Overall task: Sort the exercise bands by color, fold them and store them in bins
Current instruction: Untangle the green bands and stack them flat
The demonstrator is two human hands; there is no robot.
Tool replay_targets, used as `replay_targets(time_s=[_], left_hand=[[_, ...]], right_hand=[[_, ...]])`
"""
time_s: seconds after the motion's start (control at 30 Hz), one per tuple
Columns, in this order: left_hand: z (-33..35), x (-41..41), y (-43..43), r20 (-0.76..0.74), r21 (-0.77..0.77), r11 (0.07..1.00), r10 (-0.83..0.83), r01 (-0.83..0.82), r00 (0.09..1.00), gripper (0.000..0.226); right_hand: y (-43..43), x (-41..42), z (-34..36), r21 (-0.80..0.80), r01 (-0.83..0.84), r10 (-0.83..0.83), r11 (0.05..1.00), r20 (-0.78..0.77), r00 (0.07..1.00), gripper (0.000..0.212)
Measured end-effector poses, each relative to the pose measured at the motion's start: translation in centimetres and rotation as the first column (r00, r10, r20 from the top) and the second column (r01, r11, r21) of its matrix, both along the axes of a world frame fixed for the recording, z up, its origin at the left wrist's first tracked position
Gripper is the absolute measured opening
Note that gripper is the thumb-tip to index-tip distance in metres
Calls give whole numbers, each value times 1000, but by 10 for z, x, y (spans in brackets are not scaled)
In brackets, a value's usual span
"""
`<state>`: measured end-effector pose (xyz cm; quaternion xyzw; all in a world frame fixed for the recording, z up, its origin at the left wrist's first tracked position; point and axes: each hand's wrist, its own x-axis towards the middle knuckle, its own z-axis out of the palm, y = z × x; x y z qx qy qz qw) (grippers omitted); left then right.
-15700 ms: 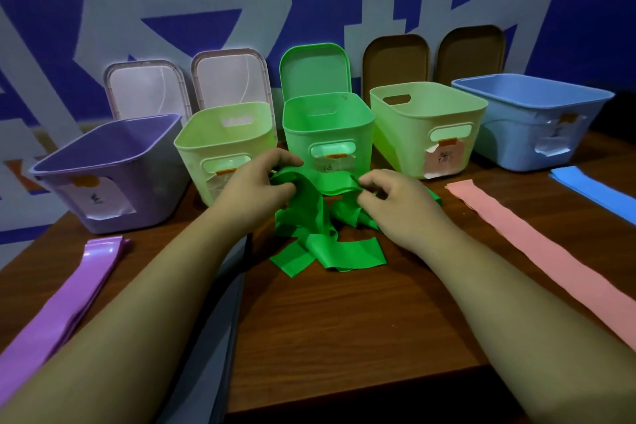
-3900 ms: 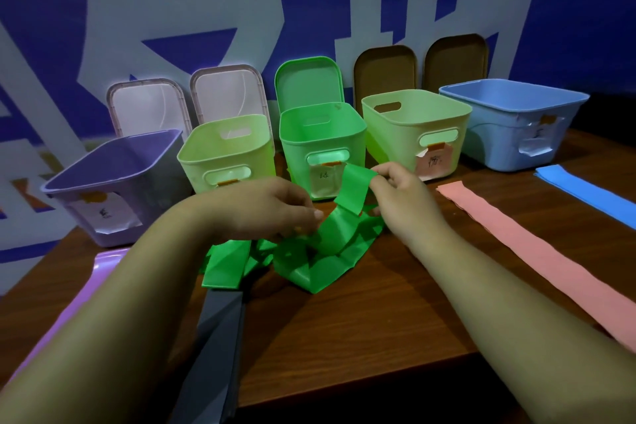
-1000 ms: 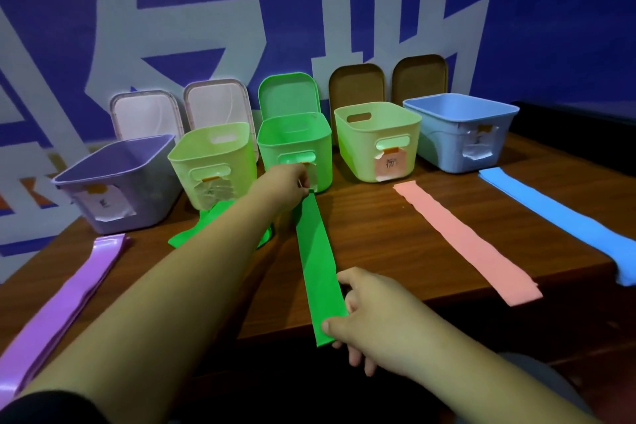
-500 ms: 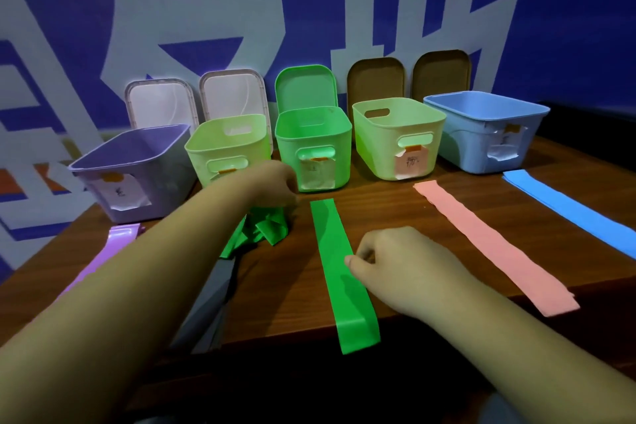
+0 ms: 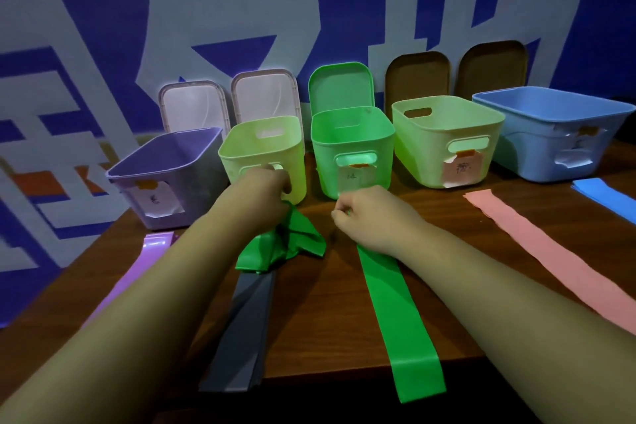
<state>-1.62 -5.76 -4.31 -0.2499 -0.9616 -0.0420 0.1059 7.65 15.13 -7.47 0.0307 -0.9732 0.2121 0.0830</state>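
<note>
**Here, two green bands under two hands**

At a wooden table [image 5: 327,313], a person's left hand [image 5: 256,198] grips a crumpled green band [image 5: 289,244], the fingers curled down into the bunch, just in front of the left pale-green bin [image 5: 261,144]. The right hand [image 5: 371,217], fingers curled tight, pinches the far end of a flat green band [image 5: 395,313]. This band lies straight toward the near edge and overhangs it, with its far end just before the green bin [image 5: 351,138].

A grey band [image 5: 247,330] lies flat on the near side of the crumpled one, touching it. A purple band [image 5: 151,258] lies at the left; a pink band [image 5: 550,258] and a blue band [image 5: 605,196] lie at the right, apart from each other.

Also in the far row stand a purple bin [image 5: 165,175], a right pale-green bin [image 5: 444,134] and a blue bin [image 5: 550,127], all open. Lids [image 5: 339,86] lean on the wall behind.
</note>
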Motion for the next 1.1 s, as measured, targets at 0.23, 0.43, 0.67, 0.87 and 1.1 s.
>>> replay_targets(time_s=[0.23, 0.43, 0.67, 0.87, 1.1], left_hand=[[1, 7, -8, -45, 258, 966, -15, 26, 999, 18], [38, 13, 10, -149, 503, 857, -44, 114, 988, 15], [52, 15, 41, -239, 432, 853, -206, 294, 949, 13], [9, 7, 37, -27, 491, 809, -357, 323, 934, 9], [-12, 0, 25, 291, 683, 706, -496, 186, 818, 16]], right_hand=[[9, -13, -26, -355, -103, 68, 929, -111, 992, 22], [8, -5, -24, -436, -190, 145, 880, -133, 980, 21], [15, 0, -11, -701, -88, 36, 707, -88, 995, 50], [17, -5, -14, -782, 3, 19, 623, 19, 1000, 50], [18, -16, -24, -821, 27, 90, 570, 95, 991, 32]])
